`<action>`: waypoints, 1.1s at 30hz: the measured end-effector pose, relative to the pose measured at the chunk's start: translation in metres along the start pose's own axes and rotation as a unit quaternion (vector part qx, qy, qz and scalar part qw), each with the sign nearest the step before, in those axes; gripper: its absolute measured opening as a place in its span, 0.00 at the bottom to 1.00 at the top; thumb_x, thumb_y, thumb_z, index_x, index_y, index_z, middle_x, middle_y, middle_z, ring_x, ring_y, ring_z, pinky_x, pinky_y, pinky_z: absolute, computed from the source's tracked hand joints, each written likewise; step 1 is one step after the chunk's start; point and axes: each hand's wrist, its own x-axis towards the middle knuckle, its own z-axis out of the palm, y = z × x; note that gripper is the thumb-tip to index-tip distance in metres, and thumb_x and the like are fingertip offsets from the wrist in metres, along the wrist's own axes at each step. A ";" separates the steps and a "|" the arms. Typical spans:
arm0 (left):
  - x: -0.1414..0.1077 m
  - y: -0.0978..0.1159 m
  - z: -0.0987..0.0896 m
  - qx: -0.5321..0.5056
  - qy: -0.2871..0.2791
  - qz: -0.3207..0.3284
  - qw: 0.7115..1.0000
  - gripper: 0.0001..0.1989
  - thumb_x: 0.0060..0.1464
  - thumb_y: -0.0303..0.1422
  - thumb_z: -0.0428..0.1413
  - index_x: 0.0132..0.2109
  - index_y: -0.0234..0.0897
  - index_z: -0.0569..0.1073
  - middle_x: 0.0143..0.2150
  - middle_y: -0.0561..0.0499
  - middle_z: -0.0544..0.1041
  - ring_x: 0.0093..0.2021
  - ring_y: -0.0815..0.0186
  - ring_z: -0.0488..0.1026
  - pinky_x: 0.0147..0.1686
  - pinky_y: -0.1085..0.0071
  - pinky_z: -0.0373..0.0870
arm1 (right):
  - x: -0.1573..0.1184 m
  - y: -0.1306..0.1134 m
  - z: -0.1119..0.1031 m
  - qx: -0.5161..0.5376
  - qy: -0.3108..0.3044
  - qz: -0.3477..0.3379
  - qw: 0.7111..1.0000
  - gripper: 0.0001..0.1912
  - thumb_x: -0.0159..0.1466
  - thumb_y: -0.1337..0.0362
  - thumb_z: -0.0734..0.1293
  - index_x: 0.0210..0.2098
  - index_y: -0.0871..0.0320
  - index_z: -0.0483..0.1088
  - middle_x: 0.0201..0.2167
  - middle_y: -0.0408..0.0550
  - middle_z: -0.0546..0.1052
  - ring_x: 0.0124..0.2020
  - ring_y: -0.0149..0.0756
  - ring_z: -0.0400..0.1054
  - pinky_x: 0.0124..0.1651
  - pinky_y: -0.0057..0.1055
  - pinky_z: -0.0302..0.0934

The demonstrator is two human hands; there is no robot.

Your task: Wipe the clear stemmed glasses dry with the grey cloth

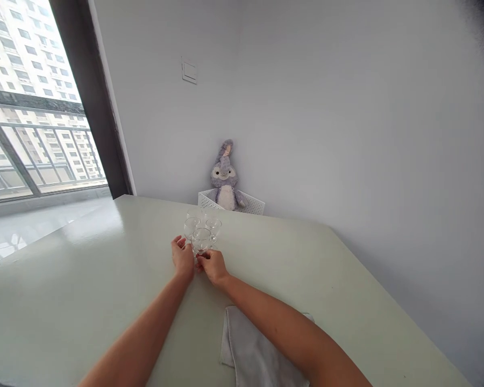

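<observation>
Front glass [201, 241] — upright, mouth upward

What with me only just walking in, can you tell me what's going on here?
Someone's left hand and right hand, both bare, are close together by the nearest of several clear glasses on the pale table. The right hand seems to have its grip low on that glass; whether the left touches it, I can't tell. A grey cloth lies nearer the camera, and a plush rabbit sits in a white basket beyond the table.
</observation>
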 end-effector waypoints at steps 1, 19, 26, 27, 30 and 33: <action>0.001 -0.001 0.000 -0.005 0.002 -0.003 1.000 0.19 0.45 0.28 0.52 0.46 0.41 0.62 0.44 0.49 0.68 0.38 0.67 0.68 0.37 0.68 0.65 | 0.000 0.000 0.002 0.001 0.004 0.000 1.000 0.08 0.49 0.69 0.61 0.27 0.59 0.70 0.23 0.42 0.72 0.20 0.30 0.66 0.23 0.28 0.61; 0.006 -0.004 0.001 -0.061 0.040 -0.013 0.997 0.16 0.43 0.28 0.50 0.43 0.40 0.62 0.39 0.52 0.69 0.33 0.71 0.67 0.36 0.70 0.64 | -0.006 -0.006 -0.011 -0.018 0.081 0.034 0.996 0.27 0.48 0.72 0.58 0.49 0.59 0.60 0.37 0.45 0.72 0.31 0.29 0.67 0.32 0.24 0.60; 0.005 -0.003 0.000 -0.064 0.035 -0.014 0.997 0.17 0.43 0.27 0.49 0.44 0.40 0.62 0.38 0.52 0.68 0.31 0.73 0.66 0.34 0.72 0.63 | -0.042 -0.020 -0.046 -0.075 0.029 0.001 0.997 0.24 0.51 0.71 0.59 0.48 0.59 0.64 0.36 0.48 0.74 0.35 0.33 0.67 0.34 0.28 0.62; 0.005 -0.003 0.000 -0.063 0.035 -0.015 0.997 0.17 0.43 0.27 0.49 0.44 0.40 0.62 0.38 0.53 0.68 0.30 0.73 0.65 0.34 0.72 0.63 | -0.056 -0.026 -0.061 -0.114 -0.011 -0.026 0.993 0.21 0.52 0.70 0.59 0.46 0.58 0.67 0.34 0.48 0.74 0.35 0.34 0.68 0.35 0.29 0.62; 0.004 -0.002 0.001 -0.064 0.037 -0.017 0.997 0.17 0.42 0.26 0.49 0.43 0.40 0.62 0.37 0.53 0.67 0.30 0.73 0.65 0.34 0.71 0.64 | -0.107 -0.051 -0.116 -0.241 -0.166 -0.082 0.953 0.14 0.56 0.66 0.59 0.38 0.54 0.73 0.34 0.45 0.75 0.36 0.35 0.68 0.41 0.32 0.61; 0.003 0.000 0.002 -0.069 0.039 -0.012 0.997 0.17 0.41 0.26 0.50 0.42 0.40 0.62 0.35 0.54 0.66 0.29 0.73 0.65 0.33 0.71 0.65 | -0.154 -0.072 -0.165 -0.294 -0.290 -0.086 0.907 0.14 0.60 0.62 0.57 0.42 0.49 0.71 0.43 0.44 0.73 0.43 0.34 0.67 0.46 0.32 0.59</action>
